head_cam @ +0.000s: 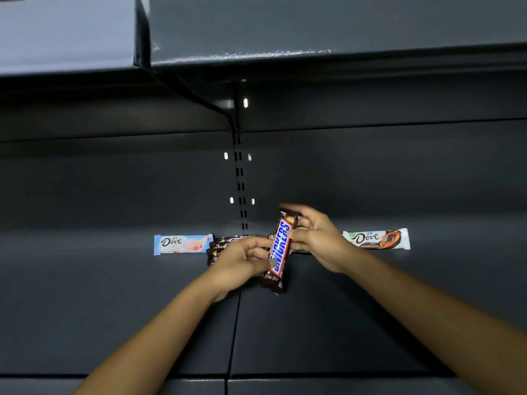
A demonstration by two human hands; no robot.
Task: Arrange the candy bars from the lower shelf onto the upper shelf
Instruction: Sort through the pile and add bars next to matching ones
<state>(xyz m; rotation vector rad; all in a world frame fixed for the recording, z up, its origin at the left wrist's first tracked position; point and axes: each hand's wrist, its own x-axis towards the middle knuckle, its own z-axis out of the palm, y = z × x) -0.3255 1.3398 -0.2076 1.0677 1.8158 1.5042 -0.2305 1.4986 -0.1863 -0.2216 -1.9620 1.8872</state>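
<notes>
Just below the middle of the view, over the lower shelf (114,309), both hands hold one Snickers bar (281,249). It stands nearly upright, its top end tipped slightly toward 1 o'clock and its blue lettering facing the camera. The left hand (242,260) comes in from 7 o'clock and grips the bar's lower half, fingers curled and thumb pressed on the wrapper. The right hand (316,238) comes in from 4 o'clock and grasps the upper half, with its fingers hooked over the top end and its thumb across the front.

At 9 o'clock of the held bar, partly hidden behind the left hand, a stack of Snickers bars (225,243) lies flat at the back of the lower shelf. Farther out at 9 o'clock, just beside that stack, lies a pale blue Dove bar (182,243). At 3 o'clock, beyond the right wrist, lies a brown-and-white Dove bar (376,239), also flat against the back panel.

A slotted upright (241,181) runs up the back panel toward 12 o'clock. The upper shelf (313,29) spans the top of the view, its dark front edge facing down.
</notes>
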